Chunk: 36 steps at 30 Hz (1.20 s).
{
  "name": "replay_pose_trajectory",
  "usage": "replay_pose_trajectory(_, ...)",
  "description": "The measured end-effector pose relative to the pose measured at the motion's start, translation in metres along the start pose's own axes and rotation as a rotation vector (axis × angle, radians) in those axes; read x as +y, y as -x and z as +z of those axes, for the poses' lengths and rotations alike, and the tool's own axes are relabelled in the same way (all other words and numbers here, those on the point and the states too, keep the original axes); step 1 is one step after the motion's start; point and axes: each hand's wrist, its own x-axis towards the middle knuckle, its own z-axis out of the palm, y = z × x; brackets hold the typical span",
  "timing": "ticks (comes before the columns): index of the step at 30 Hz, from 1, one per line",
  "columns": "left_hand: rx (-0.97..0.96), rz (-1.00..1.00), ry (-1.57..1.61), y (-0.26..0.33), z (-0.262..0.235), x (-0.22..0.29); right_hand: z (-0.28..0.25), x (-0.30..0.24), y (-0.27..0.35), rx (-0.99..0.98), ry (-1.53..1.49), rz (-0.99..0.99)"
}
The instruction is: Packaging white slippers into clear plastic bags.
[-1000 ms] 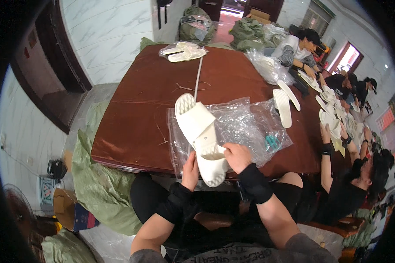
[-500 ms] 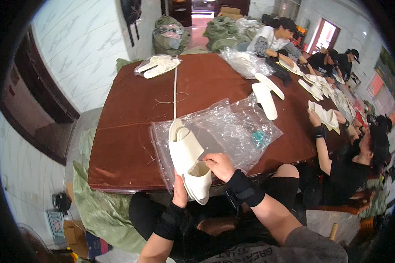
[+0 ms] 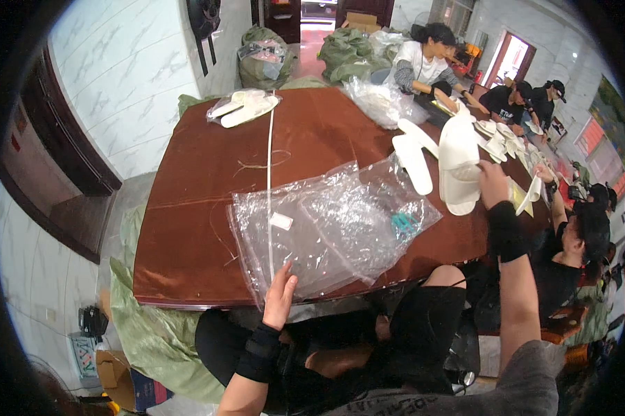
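My right hand reaches across to the right side of the table and grips the edge of a white slipper bundle, which looks like a pair overlapping end to end. My left hand is at the table's front edge, fingers extended and holding nothing, beside the near edge of a clear plastic bag. The bag lies flat, with a small white label and a teal print on it. Just left of the held slippers, another pair of white slippers lies on the table.
A bagged pair of white slippers lies at the far left of the brown table. Crumpled clear bags sit at the back. Co-workers handle more white slippers along the right. Green sacks lie on the floor at left.
My right hand has carried the slippers from above the bag to the right side of the table. My left hand has let go of them and stays near the front edge.
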Motion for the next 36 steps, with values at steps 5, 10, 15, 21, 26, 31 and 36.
replay_pose_trajectory(5, 0.036, -0.1, -0.033, 0.011, -0.007, -0.017, 0.056, -0.117, 0.09, -0.606, -0.162, -0.493)
replay_pose_trajectory(10, 0.049, -0.052, 0.064, 0.001, 0.006, -0.013, 0.071, -0.157, 0.131, -0.619, -0.141, -0.49)
replay_pose_trajectory(15, 0.076, -0.2, 0.213, 0.01, -0.009, -0.027, 0.066, -0.227, 0.14, -0.581, -0.27, -0.551)
replay_pose_trajectory(21, 0.177, -0.222, 0.198, 0.005, -0.015, -0.004, 0.071, -0.29, 0.162, -0.61, -0.416, -0.682)
replay_pose_trajectory(26, 0.6, 0.281, -0.234, -0.006, -0.043, 0.064, 0.085, -0.299, 0.179, -0.725, -0.379, -0.69)
replay_pose_trajectory(31, 0.146, 0.271, -0.955, -0.029, -0.021, 0.037, 0.072, -0.307, 0.18, -0.788, -0.484, -0.663)
replay_pose_trajectory(36, 0.025, 0.186, -0.965, -0.04, -0.012, -0.026, 0.07, -0.297, 0.134, -0.758, -0.916, -0.58)
